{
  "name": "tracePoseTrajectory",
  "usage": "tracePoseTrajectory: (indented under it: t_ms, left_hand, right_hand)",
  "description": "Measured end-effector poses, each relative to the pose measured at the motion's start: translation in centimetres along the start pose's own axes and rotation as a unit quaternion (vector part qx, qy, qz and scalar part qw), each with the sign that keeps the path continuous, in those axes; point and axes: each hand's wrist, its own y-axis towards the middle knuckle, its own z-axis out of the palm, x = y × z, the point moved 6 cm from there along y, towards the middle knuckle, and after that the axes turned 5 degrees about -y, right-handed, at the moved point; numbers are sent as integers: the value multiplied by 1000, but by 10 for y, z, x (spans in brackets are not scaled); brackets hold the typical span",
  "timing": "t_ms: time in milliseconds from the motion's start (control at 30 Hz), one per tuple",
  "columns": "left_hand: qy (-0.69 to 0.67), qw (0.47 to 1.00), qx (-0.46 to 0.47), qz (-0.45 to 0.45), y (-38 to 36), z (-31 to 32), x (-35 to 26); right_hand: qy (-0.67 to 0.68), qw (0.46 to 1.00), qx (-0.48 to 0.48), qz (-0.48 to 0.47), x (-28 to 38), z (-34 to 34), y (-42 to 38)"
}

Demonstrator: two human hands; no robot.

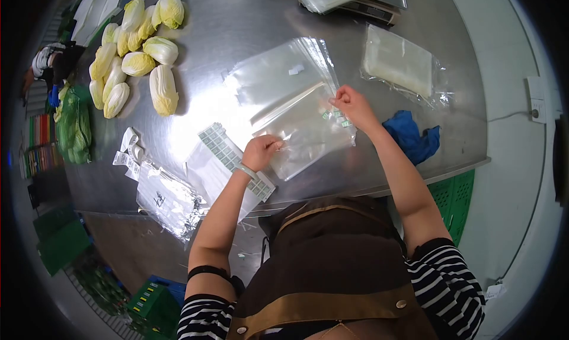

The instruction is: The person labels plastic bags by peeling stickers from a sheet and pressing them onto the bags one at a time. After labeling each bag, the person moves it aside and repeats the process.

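Observation:
Clear plastic bags [308,141] lie in a loose stack in front of me, with several small green-and-white stickers [338,117] near their right edge. My left hand [259,153] is closed, its thumb and fingers pinching the bag's left edge. At the upper right corner, just above the stickers, my right hand [354,107] pinches the bag's edge between thumb and fingertips. A fanned pile of clear bags [272,73] lies just beyond. Beside my left wrist is a sheet of green-and-white stickers [219,144], partly covered by my forearm.
Napa cabbages [138,64] are grouped at the far left of the metal table. A scale [370,11] carrying bags stands at the back. A wrapped bag pack [398,61] and blue cloth [412,137] lie right. A silvery packet [169,198] lies front left. Another person [50,64] is far left.

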Motion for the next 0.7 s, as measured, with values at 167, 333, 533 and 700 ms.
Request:
tracePoseTrajectory:
  t_ms: [167, 333, 533, 700]
  left_hand:
    - [-272, 903, -262, -202, 3, -57, 22]
    - [-26, 923, -383, 32, -7, -75, -17]
    - [178, 968, 46, 170, -11, 17, -27]
    - [95, 993, 14, 64, -4, 9, -7]
  right_hand:
    - [243, 970, 25, 6, 10, -8, -6]
    - [-150, 979, 28, -137, 10, 24, -6]
    - [-401, 908, -27, -117, 16, 36, 4]
    - [-101, 994, -27, -41, 9, 7, 8]
